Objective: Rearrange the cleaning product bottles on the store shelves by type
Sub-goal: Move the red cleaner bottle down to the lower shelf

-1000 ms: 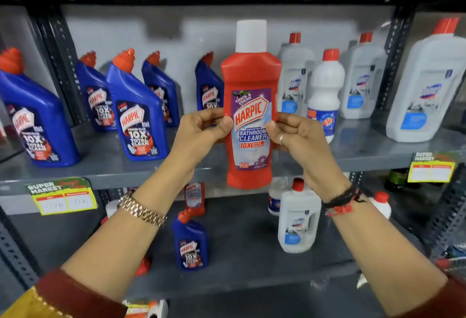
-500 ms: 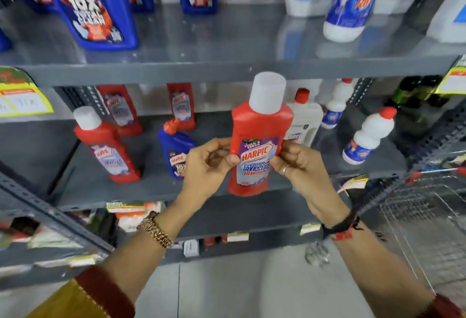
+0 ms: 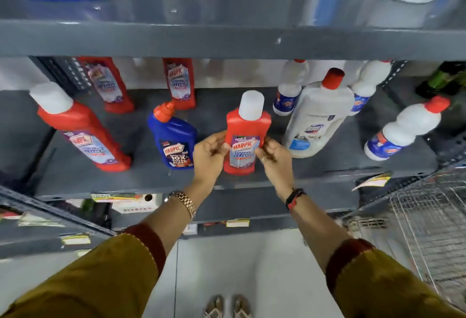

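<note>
Both hands hold one red Harpic bathroom cleaner bottle [image 3: 248, 138] with a white cap, upright, over the front part of the middle shelf [image 3: 151, 181], near the centre of its front edge. I cannot tell whether the base of the bottle already touches the shelf. The left hand [image 3: 209, 156] grips the left side of the bottle, its fingers curled and pressed against the label edge. The right hand [image 3: 273, 157] grips the right side in the same way, the fingers bent and pinching the label area; a ring is on one finger. The left wrist carries a gold watch [image 3: 184, 203], the right wrist a black and red thread band [image 3: 293, 198].

Just beside the held bottle on the left stands a blue Harpic toilet cleaner bottle [image 3: 172, 141] with an orange cap. Further left, near the left end of the shelf, stands another red Harpic bottle [image 3: 80, 131], and two more red ones [image 3: 108, 83] [image 3: 180, 81] stand at the back of the shelf. On the right of the held bottle stands a big white bottle with a red cap [image 3: 319, 116], and near the right edge a smaller white bottle with a blue label [image 3: 406, 128]. Two similar small white bottles [image 3: 290, 88] [image 3: 365, 85] stand behind.

A wire basket [image 3: 423, 216] is at the lower right.
</note>
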Demonstrator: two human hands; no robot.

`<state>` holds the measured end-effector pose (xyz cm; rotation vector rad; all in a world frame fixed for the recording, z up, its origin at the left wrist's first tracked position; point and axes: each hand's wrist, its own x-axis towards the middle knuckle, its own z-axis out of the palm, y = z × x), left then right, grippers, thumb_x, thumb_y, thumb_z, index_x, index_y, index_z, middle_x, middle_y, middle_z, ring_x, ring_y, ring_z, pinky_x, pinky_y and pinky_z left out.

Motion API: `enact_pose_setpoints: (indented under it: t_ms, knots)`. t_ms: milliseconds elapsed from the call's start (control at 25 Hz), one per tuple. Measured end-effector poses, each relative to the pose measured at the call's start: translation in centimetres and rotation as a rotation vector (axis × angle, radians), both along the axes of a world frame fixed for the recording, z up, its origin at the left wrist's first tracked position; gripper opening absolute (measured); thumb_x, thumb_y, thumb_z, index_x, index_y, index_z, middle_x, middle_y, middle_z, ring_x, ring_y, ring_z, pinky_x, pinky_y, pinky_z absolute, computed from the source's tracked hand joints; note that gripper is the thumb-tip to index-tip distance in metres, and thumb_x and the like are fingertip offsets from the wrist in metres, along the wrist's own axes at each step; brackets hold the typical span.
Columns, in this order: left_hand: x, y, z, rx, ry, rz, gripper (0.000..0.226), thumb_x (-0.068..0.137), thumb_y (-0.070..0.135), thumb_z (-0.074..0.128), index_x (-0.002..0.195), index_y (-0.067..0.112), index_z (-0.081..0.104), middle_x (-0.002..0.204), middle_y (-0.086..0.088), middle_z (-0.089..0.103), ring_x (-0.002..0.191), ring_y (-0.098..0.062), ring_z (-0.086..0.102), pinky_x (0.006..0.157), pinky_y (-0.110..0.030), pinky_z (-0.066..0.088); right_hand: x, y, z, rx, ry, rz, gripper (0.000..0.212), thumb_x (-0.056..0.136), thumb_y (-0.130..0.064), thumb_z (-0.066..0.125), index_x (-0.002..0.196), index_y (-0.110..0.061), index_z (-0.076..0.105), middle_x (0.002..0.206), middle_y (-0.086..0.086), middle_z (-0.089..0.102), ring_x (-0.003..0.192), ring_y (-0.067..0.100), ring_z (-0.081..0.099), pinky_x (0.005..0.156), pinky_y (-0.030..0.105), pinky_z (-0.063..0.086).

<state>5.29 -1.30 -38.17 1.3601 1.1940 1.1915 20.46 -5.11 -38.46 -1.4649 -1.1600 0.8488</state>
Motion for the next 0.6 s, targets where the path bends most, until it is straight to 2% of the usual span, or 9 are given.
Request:
enact_pose_setpoints:
  t_ms: [80, 160, 240, 360, 480, 600]
  knots:
    - [0.5, 1.6, -0.5, -0.023, -0.006, 0.012, 0.030, 0.087, -0.002, 0.057, 0.115, 0.006, 0.063, 0.108, -0.006, 0.069, 0.089, -0.005, 0.067, 0.077, -0.019, 0.055, 0.2, 1.3, -0.3, -0.007, -0.014, -0.018, 0.029, 0.088, -0.005, 0.056, 0.115, -0.012, 0.060, 0.108, -0.003, 0.065, 0.093, -0.003, 0.062, 0.080, 0.010, 0.049]
    - [0.8, 2.6, -0.9, -0.056, -0.005, 0.023, 0.030, 0.087, 0.001, 0.057, 0.116, 0.008, 0.063, 0.108, -0.007, 0.070, 0.092, -0.009, 0.067, 0.074, -0.016, 0.055, 0.5, 2.2, -0.3, -0.033, -0.007, -0.006, 0.031, 0.089, -0.008, 0.056, 0.119, -0.011, 0.058, 0.112, -0.001, 0.064, 0.099, 0.006, 0.061, 0.080, 0.008, 0.049]
    - [1.0, 2.7, -1.1, -0.072, -0.013, 0.034, 0.030, 0.087, 0.004, 0.059, 0.117, 0.010, 0.062, 0.107, -0.001, 0.069, 0.093, -0.006, 0.065, 0.071, -0.009, 0.053, 0.8, 2.5, -0.3, -0.055, -0.011, 0.013, 0.033, 0.089, -0.013, 0.057, 0.122, -0.009, 0.056, 0.116, 0.003, 0.064, 0.103, 0.011, 0.061, 0.081, 0.010, 0.050]
    - [0.9, 2.1, -0.9, -0.050, -0.064, 0.006, 0.032, 0.087, 0.006, 0.060, 0.119, 0.007, 0.061, 0.109, 0.002, 0.066, 0.091, 0.002, 0.066, 0.072, -0.008, 0.053, 1.0, 2.2, 0.0, -0.079, -0.046, 0.005, 0.036, 0.088, -0.016, 0.060, 0.123, -0.009, 0.057, 0.118, 0.005, 0.065, 0.105, 0.013, 0.061, 0.086, 0.017, 0.051]
    - [-0.2, 0.9, -1.0, -0.072, -0.115, 0.044, 0.032, 0.086, 0.010, 0.062, 0.118, 0.005, 0.061, 0.112, -0.002, 0.067, 0.093, 0.004, 0.065, 0.078, -0.011, 0.052, 1.1, 0.9, -0.3, -0.101, -0.052, -0.109, 0.030, 0.085, -0.010, 0.063, 0.115, -0.009, 0.061, 0.109, 0.000, 0.067, 0.098, 0.010, 0.063, 0.087, 0.022, 0.053]
    - [-2.8, -2.1, -3.0, -0.119, -0.105, 0.134, 0.029, 0.089, 0.017, 0.059, 0.116, 0.007, 0.063, 0.110, -0.007, 0.070, 0.101, -0.012, 0.066, 0.087, -0.022, 0.053, 0.5, -1.3, -1.3, -0.179, 0.009, -0.258, 0.020, 0.083, -0.002, 0.059, 0.101, -0.009, 0.065, 0.093, 0.005, 0.069, 0.091, 0.019, 0.066, 0.079, 0.034, 0.058]
